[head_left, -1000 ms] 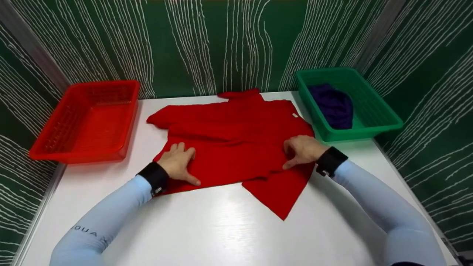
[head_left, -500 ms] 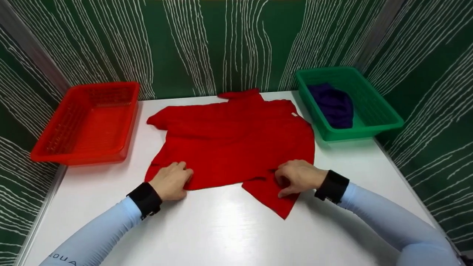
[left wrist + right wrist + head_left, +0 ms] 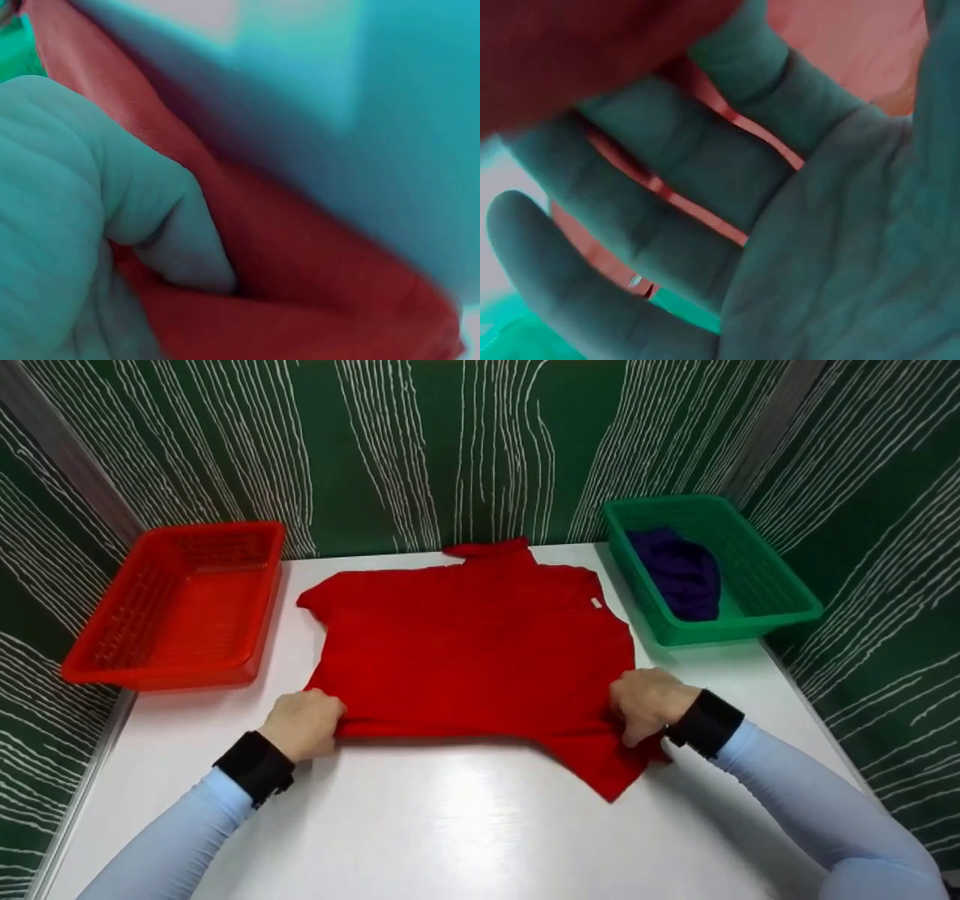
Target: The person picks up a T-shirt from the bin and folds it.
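Left hand (image 3: 306,723) clamped on the red shirt (image 3: 472,660) at its 8 o'clock; right hand (image 3: 649,703) pinches it at 4, fingertips hidden by cloth. Shirt's mid-desk (image 3: 442,825), flap (image 3: 609,774) sticking out at 5. Should handle light, limp, creases easily, unbreakable; best grip: hem corners. Can't see layers underneath. Purple cloth (image 3: 681,577) in green basket (image 3: 742,631), 2 o'clock: crumpled, type unclear.

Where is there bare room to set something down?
Biggest: the near table, between the forearms, this side of the shirt. Smaller: the strip between shirt and red basket, whose floor also looks bare. Crowded: the middle, where left hand and right hand grip the shirt, and the far right, where only a thin strip parts shirt from green basket.
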`<state>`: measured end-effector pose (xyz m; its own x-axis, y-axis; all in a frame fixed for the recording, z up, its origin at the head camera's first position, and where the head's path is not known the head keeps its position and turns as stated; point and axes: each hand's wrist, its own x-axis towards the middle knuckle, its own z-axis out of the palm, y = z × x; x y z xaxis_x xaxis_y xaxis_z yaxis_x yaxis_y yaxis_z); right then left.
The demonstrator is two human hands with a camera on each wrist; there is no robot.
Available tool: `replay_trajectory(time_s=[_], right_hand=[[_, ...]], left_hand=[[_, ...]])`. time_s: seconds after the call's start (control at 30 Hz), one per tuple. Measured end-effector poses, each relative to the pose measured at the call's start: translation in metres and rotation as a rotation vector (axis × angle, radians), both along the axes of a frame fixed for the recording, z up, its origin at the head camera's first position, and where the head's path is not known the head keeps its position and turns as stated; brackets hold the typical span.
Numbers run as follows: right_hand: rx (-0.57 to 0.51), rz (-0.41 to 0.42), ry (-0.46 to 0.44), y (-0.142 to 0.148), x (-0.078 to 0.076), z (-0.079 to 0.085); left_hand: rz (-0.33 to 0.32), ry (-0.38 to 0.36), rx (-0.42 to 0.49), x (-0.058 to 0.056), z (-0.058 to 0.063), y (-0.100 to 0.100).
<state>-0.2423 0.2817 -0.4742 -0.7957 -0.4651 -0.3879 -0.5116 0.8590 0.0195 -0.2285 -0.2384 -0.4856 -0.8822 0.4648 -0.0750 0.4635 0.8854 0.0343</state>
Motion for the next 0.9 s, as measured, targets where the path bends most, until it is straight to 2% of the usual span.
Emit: replay_trajectory(time_s=[0.03, 0.1, 0.27, 0.33, 0.4, 0.5, 0.6, 0.7, 0.8, 0.83, 0.87, 0.9], right_hand=[[0.013, -0.017, 0.005, 0.001, 0.000, 0.002], [-0.004, -0.026, 0.004, 0.001, 0.000, 0.006], [-0.136, 0.007, -0.090, -0.013, 0.010, 0.001], [-0.141, 0.014, -0.114, -0.022, 0.017, -0.006], [-0.129, 0.026, -0.122, -0.028, 0.021, -0.013], [-0.102, 0.077, -0.093, -0.033, 0.024, -0.019], [-0.147, 0.144, -0.073, -0.029, 0.023, -0.017], [-0.217, 0.168, -0.072, -0.025, 0.021, -0.015], [-0.282, 0.151, -0.080, -0.020, 0.018, -0.012], [-0.300, 0.141, -0.083, -0.019, 0.017, -0.011], [-0.318, 0.138, -0.084, -0.018, 0.016, -0.011], [-0.335, 0.144, -0.079, -0.016, 0.016, -0.011]], left_hand=[[0.006, 0.010, -0.002, 0.000, 0.003, -0.002], [0.011, -0.021, 0.003, 0.001, 0.006, -0.005], [0.031, -0.219, 0.000, 0.006, 0.004, -0.007], [0.056, -0.242, -0.008, 0.008, 0.002, -0.008], [0.078, -0.230, -0.006, 0.008, -0.001, -0.012], [0.107, -0.168, -0.006, 0.006, 0.000, -0.020], [0.130, -0.058, 0.024, 0.002, 0.007, -0.031], [0.145, 0.147, 0.151, -0.001, 0.023, -0.039], [0.116, 0.366, 0.306, -0.002, 0.043, -0.043], [0.095, 0.407, 0.330, -0.002, 0.050, -0.043], [0.078, 0.415, 0.334, -0.002, 0.055, -0.044], [0.061, 0.384, 0.313, -0.001, 0.058, -0.044]])
